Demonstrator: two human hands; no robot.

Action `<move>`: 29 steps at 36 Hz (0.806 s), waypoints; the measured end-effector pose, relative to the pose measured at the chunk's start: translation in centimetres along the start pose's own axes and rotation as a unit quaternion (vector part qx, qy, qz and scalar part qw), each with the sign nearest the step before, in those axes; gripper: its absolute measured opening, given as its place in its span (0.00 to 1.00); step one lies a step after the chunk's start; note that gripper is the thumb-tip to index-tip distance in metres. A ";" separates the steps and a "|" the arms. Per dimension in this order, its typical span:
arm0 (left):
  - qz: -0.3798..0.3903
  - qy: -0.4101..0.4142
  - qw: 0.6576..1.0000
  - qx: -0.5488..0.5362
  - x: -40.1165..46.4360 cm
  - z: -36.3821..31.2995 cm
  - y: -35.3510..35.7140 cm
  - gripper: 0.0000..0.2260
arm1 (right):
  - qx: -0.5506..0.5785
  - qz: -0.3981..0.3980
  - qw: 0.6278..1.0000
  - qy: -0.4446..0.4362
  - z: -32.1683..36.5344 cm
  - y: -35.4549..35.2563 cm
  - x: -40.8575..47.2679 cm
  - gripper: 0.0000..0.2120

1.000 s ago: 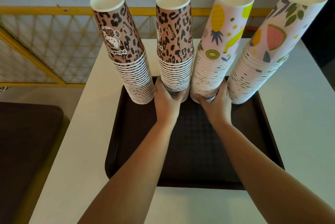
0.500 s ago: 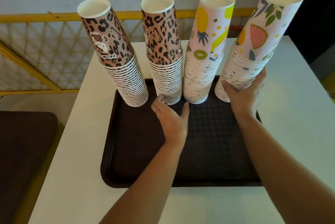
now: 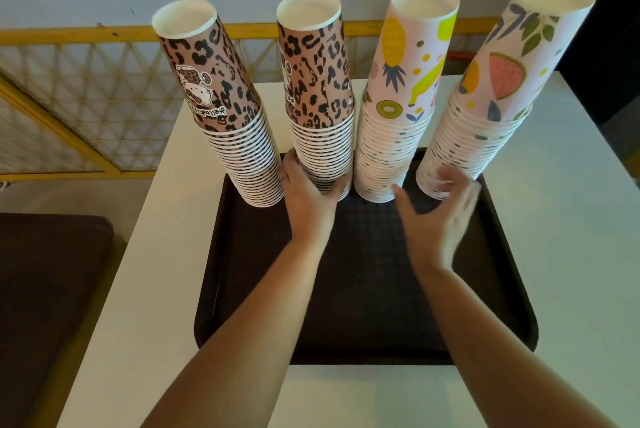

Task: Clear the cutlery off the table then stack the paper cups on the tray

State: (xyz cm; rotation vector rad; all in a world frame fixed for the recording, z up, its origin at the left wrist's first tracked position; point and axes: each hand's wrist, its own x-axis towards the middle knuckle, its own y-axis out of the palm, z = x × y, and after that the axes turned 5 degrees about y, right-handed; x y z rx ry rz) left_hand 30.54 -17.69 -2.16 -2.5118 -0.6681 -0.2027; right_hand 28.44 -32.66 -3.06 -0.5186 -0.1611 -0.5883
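Note:
Four tall stacks of upturned paper cups stand in a row along the far edge of a dark brown tray (image 3: 367, 330). The two on the left are leopard-print: the outer stack (image 3: 221, 95) and the inner stack (image 3: 318, 95). The two on the right are fruit-print: the pineapple stack (image 3: 401, 92) and the watermelon stack (image 3: 491, 88). My left hand (image 3: 310, 199) grips the base of the inner leopard stack. My right hand (image 3: 440, 216), blurred by motion, hovers with spread fingers just in front of the two fruit stacks, holding nothing. No cutlery is in view.
The tray lies on a white table (image 3: 568, 254). A yellow lattice railing (image 3: 86, 95) runs behind and to the left of the table. A dark brown surface (image 3: 45, 289) lies lower on the left.
My left hand moved forward from the tray and took hold of the inner leopard stack's base. My right hand let go of the watermelon stack and drew back toward the tray's middle.

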 end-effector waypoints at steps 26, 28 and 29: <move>0.069 0.016 0.997 0.030 0.5 0.8 -1.6 0.37 | -0.006 0.175 0.984 0.041 1.3 1.1 1.8 0.40; 0.069 -0.011 0.997 0.025 -0.8 0.6 -2.0 0.40 | -0.009 0.182 0.982 0.044 1.1 0.4 0.7 0.42; 0.057 -0.027 0.998 0.011 -1.2 0.6 -2.0 0.40 | -0.015 0.176 0.983 0.054 1.1 0.2 0.3 0.42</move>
